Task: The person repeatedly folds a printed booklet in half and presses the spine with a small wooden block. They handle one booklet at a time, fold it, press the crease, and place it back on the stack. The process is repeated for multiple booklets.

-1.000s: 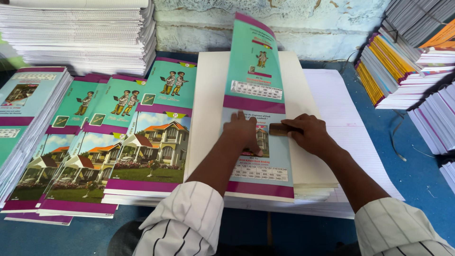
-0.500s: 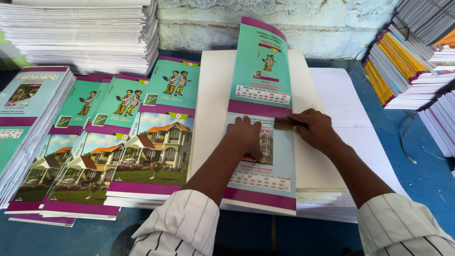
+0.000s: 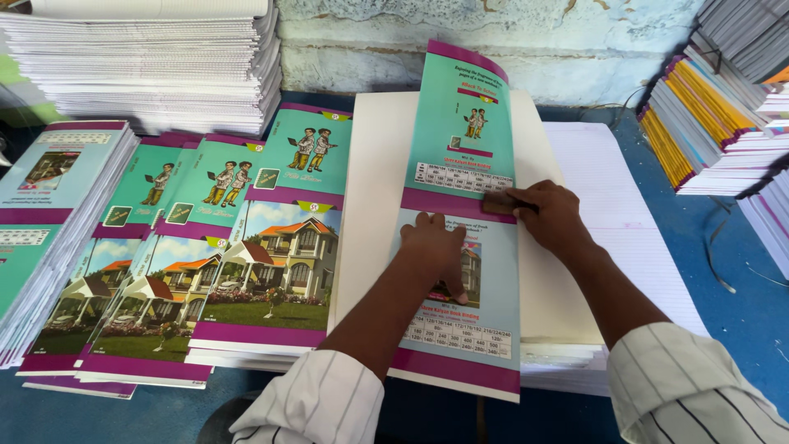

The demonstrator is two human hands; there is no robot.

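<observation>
Head view only, so I log it all from here. Left hand [image 3: 437,249] lies flat, palm down, fingers spread, pressing the lower half of a teal-and-purple printed cover sheet [image 3: 460,329]. Right hand [image 3: 549,215] sits just beside it, fingertips pressed together on a small dark flat tool [image 3: 498,202], held against the purple band across the sheet's middle; I cannot tell the tool's exact kind. Upper half of the sheet is bent upward along that band and stands tilted toward the wall. Sheet rests on a cream paper stack [image 3: 378,181], itself on a wider pile of ruled white sheets [image 3: 608,197]. Left of the stack: overlapping rows of matching house-picture covers [image 3: 271,271]. Back left, tall white paper pile [image 3: 148,66]; right, stacked bound notebooks [image 3: 707,123]. Blue tabletop [image 3: 740,312] underneath. Striped sleeves at bottom edge.
</observation>
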